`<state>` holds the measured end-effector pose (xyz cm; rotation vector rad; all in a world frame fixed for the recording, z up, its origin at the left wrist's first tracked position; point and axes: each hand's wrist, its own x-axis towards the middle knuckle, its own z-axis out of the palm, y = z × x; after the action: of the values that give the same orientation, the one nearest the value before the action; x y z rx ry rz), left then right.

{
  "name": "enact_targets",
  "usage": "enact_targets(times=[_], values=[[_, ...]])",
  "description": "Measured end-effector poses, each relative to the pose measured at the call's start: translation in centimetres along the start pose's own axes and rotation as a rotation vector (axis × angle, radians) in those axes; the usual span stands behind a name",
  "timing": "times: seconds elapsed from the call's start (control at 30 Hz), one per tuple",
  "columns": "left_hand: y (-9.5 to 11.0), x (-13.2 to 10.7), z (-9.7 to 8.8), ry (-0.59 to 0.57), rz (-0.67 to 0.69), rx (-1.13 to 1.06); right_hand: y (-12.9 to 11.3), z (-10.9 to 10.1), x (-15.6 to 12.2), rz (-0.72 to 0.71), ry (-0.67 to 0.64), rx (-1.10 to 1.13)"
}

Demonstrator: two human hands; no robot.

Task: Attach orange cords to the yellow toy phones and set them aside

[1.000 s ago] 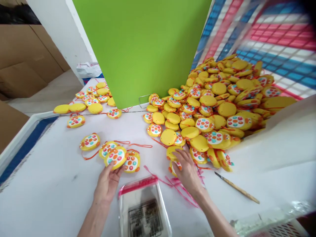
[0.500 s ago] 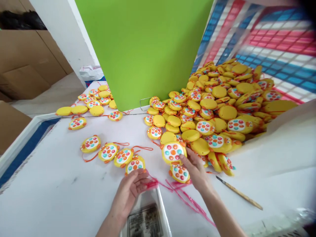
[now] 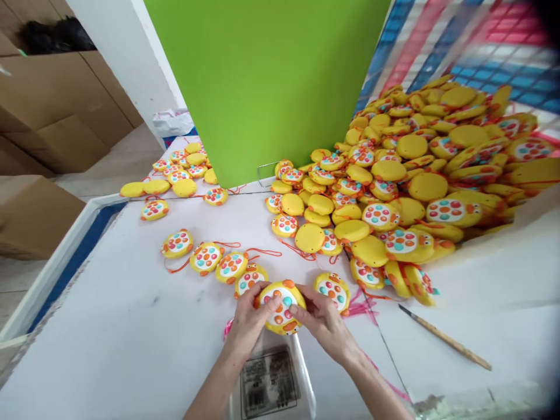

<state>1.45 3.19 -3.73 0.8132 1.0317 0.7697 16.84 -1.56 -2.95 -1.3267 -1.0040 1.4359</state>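
Both hands hold one yellow round toy [image 3: 280,306] with coloured buttons, face up, just above a clear plastic bag [image 3: 271,379] with a red strip. My left hand [image 3: 247,321] grips its left side, thumb on the face. On the toy's right side my right hand [image 3: 324,321] pinches it. A row of several similar toys [image 3: 216,262] lies to the upper left on the white table [image 3: 109,326]. Another toy [image 3: 332,290] lies just right of my hands.
A big heap of yellow toys [image 3: 415,169] fills the right back. A green board [image 3: 266,81] stands behind. More toys [image 3: 179,175] lie at the back left. A thin wooden stick [image 3: 446,337] lies to the right. Cardboard boxes [image 3: 39,216] stand at left.
My right hand brought a toy from the heap's edge to the middle. My left hand left the row of toys and took hold of that toy over the bag.
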Motion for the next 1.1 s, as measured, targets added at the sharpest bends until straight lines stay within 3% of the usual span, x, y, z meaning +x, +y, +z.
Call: enact_targets(times=[0.13, 0.23, 0.33, 0.43, 0.57, 0.8, 0.87, 0.97, 1.1], values=[[0.6, -0.2, 0.2, 0.041, 0.097, 0.090, 0.0, 0.2, 0.4, -0.003, 0.056, 0.207], [1.3, -0.8, 0.5, -0.044, 0.099, 0.054, 0.5, 0.2, 0.5, 0.009, 0.081, 0.296], [1.4, -1.1, 0.3, -0.088, 0.071, 0.077, 1.0, 0.1, 0.3, 0.035, 0.062, 0.276], [0.8, -0.8, -0.2, -0.051, 0.065, 0.168, 1.1, 0.3, 0.1, 0.028, 0.013, 0.194], [0.0, -0.5, -0.3, -0.008, 0.043, 0.102, 1.0, 0.5, 0.2, -0.024, 0.024, 0.151], [-0.1, -1.3, -0.8, -0.237, -0.042, 0.003, 0.7, -0.2, 0.6, -0.006, 0.030, -0.013], [-0.2, -1.4, -1.0, -0.206, -0.083, -0.020, 0.6, -0.2, 0.5, -0.017, 0.031, -0.066], [-0.2, -1.1, -1.2, -0.068, -0.119, -0.138, 0.5, -1.2, 0.3, -0.058, 0.138, -0.157], [0.4, 0.2, -2.2, 0.085, -0.083, -0.307, 0.3, -5.0, -0.3, -0.073, 0.374, -0.437]])
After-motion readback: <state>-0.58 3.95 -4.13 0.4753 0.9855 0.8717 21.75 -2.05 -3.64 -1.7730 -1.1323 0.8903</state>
